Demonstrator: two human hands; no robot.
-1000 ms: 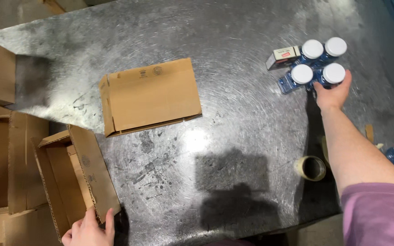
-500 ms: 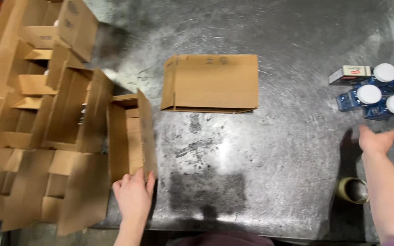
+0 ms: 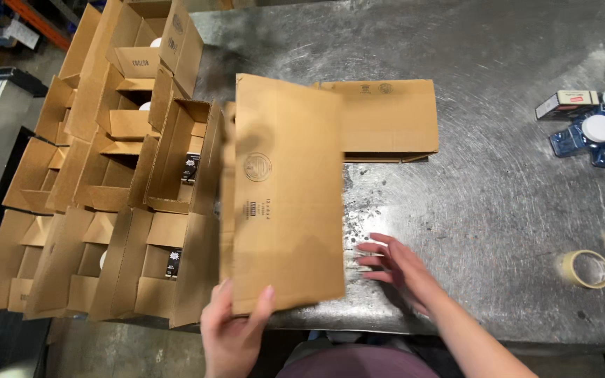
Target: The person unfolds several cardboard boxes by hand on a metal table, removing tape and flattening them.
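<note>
My left hand (image 3: 234, 327) grips the near edge of a flattened brown cardboard box (image 3: 285, 196) and holds it lifted over the left side of the metal table (image 3: 498, 210). Open-fingered and holding nothing, my right hand (image 3: 395, 264) hovers just above the table, to the right of that box. A second flat cardboard box (image 3: 386, 119) lies on the table behind it, partly hidden by the raised one.
Several open cardboard boxes (image 3: 106, 196) stand packed together off the table's left edge. Blue bottles with white caps (image 3: 600, 133) and a small white carton (image 3: 566, 103) sit at the far right. A tape roll (image 3: 586, 268) lies near the right front edge.
My left hand has picked up a flattened box from the left and raised it over the table. My right hand has come in from the right toward that box.
</note>
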